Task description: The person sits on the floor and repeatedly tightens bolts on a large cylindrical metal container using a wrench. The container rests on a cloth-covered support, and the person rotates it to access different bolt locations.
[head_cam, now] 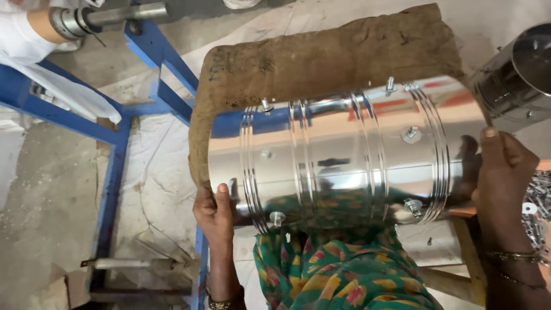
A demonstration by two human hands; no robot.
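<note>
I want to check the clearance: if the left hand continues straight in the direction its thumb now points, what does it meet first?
The left hand already rests on the end of the shiny steel drum. Straight on, it would probably first meet the brown burlap sacking draped over that end, though depth is unclear.

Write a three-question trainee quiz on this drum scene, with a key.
1. True or false: the shiny metal drum lies on its side.
2. Which hand grips the drum's end nearest the pile of small metal parts? A left hand, B right hand
3. Fill in: the brown ____ lies draped over the drum's far side.

Key: 1 true. 2 B. 3 sacking; the blue metal frame stands to the left, and studs stick out of the drum's wall.
</note>
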